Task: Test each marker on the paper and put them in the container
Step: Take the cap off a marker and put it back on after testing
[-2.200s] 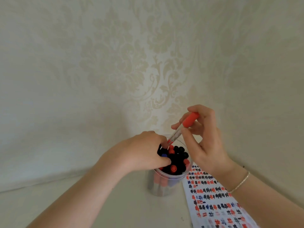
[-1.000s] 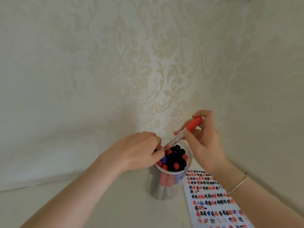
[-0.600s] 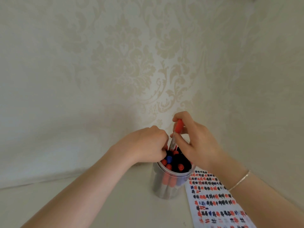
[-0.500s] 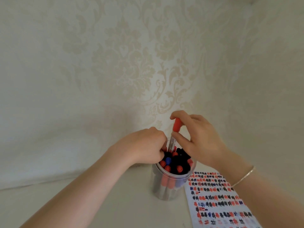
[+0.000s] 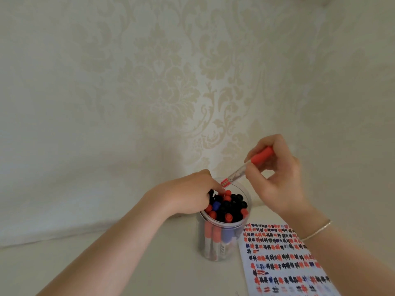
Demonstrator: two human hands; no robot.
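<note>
Since half a second ago, the right hand (image 5: 277, 178) has lifted the red-capped marker (image 5: 248, 167) from upright to a slant, its lower end over the far rim of the clear container (image 5: 222, 242). Thumb and fingers pinch it near the cap. Left hand (image 5: 188, 195) curls into the packed markers (image 5: 226, 208), grip hidden. Scribbled paper (image 5: 282, 259) lies just right of the container.

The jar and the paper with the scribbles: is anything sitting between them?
No. In the head view the jar stands just left of the paper, with only bare table between.
</note>
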